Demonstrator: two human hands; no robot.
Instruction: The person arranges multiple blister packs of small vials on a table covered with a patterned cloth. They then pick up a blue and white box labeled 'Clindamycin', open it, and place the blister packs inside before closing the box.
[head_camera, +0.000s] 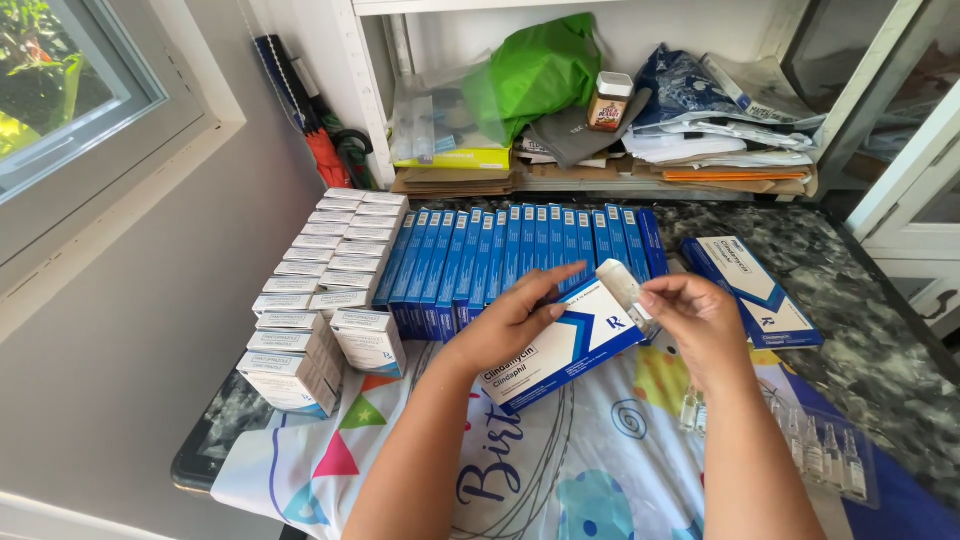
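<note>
Left hand (515, 322) grips a flat blue-and-white cardboard medicine box (560, 345); right hand (695, 318) pinches its open end flap (620, 282). Contents unseen. A clear plastic tray of glass ampoules (825, 452) lies nearby.

A: Which parts leave the frame?
B: Both forearms run off the lower edge. The printed cloth (560, 470) is cut by the bottom edge, and the clear tray of ampoules (825, 450), lower right, has its near corner hidden behind the right forearm.

A: What is covered?
B: The left hand (510, 325) hides the upper left part of the blue-and-white box (570, 345); the right hand (695, 320) hides the lower end of the open flap (620, 285).

A: And on the shelf, upper centre?
B: The green bag (535, 70) conceals whatever lies behind it; the small jar (609, 100) has a label too small to make out.
</note>
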